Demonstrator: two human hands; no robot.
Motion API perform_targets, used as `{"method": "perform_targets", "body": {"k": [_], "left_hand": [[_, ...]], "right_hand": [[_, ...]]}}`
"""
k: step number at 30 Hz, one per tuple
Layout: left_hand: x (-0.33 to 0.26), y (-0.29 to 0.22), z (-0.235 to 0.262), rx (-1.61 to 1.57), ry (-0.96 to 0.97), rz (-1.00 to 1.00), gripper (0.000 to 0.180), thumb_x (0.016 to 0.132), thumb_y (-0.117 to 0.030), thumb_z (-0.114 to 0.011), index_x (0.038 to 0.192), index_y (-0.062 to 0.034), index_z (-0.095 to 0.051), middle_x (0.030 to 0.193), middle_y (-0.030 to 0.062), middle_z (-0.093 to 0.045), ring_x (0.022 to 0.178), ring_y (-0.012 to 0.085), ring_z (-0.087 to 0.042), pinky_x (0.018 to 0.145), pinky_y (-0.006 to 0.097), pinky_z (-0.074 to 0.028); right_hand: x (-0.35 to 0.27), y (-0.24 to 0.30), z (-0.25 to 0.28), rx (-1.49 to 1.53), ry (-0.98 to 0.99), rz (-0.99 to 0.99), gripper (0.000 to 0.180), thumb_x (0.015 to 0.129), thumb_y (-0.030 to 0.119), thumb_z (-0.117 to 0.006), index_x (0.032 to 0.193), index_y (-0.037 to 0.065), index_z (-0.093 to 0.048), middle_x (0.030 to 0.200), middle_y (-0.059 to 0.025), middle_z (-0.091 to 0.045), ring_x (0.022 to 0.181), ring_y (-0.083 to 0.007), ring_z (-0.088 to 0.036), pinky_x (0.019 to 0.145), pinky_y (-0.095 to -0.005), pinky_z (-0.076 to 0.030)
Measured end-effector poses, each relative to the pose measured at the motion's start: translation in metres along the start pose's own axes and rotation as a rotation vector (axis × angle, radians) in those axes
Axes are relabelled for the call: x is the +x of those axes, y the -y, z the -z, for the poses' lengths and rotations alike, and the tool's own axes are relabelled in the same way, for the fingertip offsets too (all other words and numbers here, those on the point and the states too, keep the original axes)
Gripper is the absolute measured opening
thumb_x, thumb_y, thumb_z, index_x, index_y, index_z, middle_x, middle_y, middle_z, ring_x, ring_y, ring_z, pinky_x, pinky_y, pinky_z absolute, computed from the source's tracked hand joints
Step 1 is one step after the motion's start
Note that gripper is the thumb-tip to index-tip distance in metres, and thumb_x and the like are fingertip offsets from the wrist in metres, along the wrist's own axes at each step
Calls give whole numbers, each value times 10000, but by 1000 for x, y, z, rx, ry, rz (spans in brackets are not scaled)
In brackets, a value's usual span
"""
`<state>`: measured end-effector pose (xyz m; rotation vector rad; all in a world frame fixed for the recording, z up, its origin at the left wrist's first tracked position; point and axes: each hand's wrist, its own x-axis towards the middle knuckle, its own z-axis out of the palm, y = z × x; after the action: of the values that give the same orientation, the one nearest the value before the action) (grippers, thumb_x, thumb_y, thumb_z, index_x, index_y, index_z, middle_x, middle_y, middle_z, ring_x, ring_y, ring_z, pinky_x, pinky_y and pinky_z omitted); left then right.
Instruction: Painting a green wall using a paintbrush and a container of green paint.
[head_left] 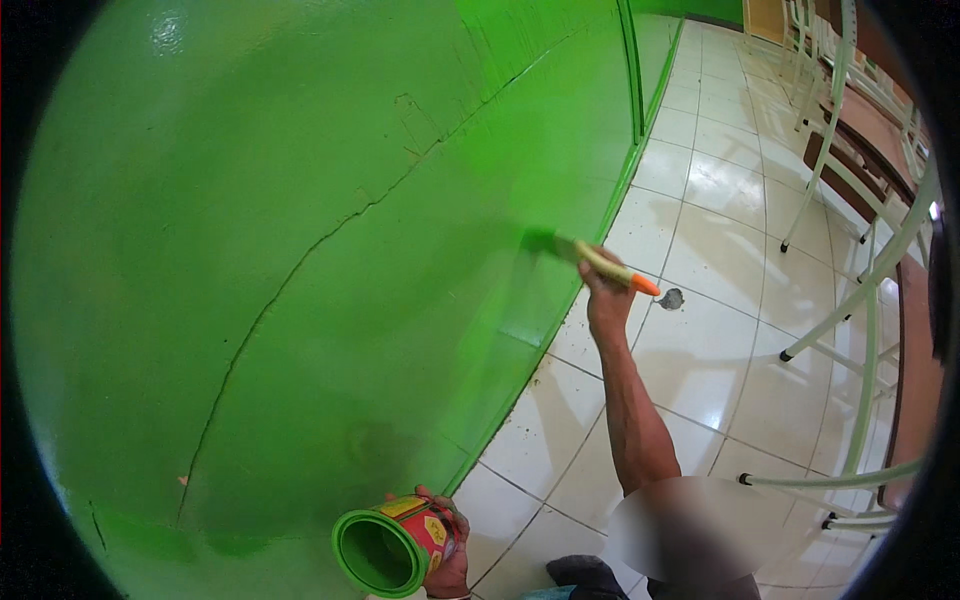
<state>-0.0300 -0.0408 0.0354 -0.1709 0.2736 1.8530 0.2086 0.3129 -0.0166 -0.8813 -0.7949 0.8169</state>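
Your right hand (606,298) is closed around the yellow, orange-tipped handle of a flat paintbrush (600,263), its bristles pressed to the glossy green painted wall (300,250), low and just above the wall's foot, so the paint goes on where the colour looks thinner. Your left hand (450,560) grips a small round paint can with a green-smeared rim and a red and yellow label (395,545), tilted mouth-up near the wall, within dipping reach. White glazed floor tiles (700,350) run beside the wall, pale green metal chair legs (850,300) farther out.

Wall (250,250) left; floor (720,200) right; chairs (860,280) far right on floor.
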Motion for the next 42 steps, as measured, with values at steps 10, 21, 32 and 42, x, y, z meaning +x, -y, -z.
{"method": "perform_targets", "body": {"k": [10,21,32,42], "left_hand": [[-7,-4,-5,-19,5,12,414,997,-466,-479,1398,-374,-529,1414,145,-544,1258,317,-507,1011,535,-437],[-15,-18,-16,48,-11,13,437,993,-474,-493,1422,-389,-497,1430,146,-525,1257,320,-508,1004,556,-449],[-25,-22,-1,-121,124,39,449,996,-460,-479,1443,-431,-457,1484,119,-473,1325,303,-430,1044,580,-385],[-47,-34,-26,-123,182,-12,452,1007,-441,-460,1458,-419,-443,1514,99,-437,1337,302,-410,1072,574,-362]], "right_hand": [[-130,11,-31,-313,192,491,212,838,35,-678,1046,72,-692,1005,-108,-692,914,-266,-646,809,-372,-519],[32,-20,1,96,-8,38,316,883,126,-741,1164,6,-657,1099,-80,-696,1013,-181,-635,923,-330,-484],[-95,-18,-18,-358,111,224,275,857,38,-694,1128,30,-649,1108,-98,-632,978,-205,-605,854,-326,-494],[-323,26,-57,-321,414,372,342,735,104,-748,1074,144,-727,1175,-51,-683,982,-273,-602,854,-390,-490]]}}
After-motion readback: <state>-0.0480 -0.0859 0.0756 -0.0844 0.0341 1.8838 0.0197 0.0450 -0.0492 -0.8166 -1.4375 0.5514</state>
